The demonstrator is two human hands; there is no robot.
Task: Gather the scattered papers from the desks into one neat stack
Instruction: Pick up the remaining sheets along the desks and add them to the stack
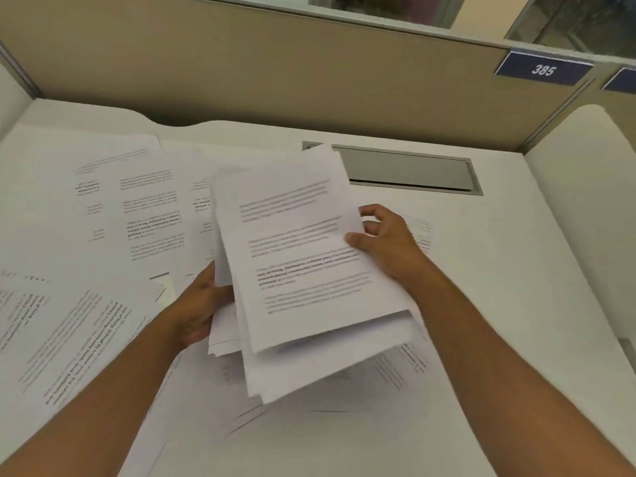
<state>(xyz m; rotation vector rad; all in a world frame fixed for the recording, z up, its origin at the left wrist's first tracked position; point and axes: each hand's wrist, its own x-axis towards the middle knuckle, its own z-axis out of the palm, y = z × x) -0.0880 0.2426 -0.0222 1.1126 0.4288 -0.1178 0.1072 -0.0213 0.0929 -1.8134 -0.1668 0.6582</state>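
While loose sheets [113,215] cover the desk [499,270], both hands, left hand [196,311] and right hand [385,242], grip the stack [309,270] between them.

The stack of papers [309,256] is looking like thin matt white office paper with grey printed text, and its edges are lying uneven. The loose sheets [113,201] are showing the same matt paper. The desk [499,270] is appearing smooth and white, maybe laminate, with a soft sheen. The cable flap [406,170] is looking like brushed grey metal. The partition wall [275,70] is seeming covered with beige, matt cloth. The number plate [543,68] is looking like dark blue plastic.
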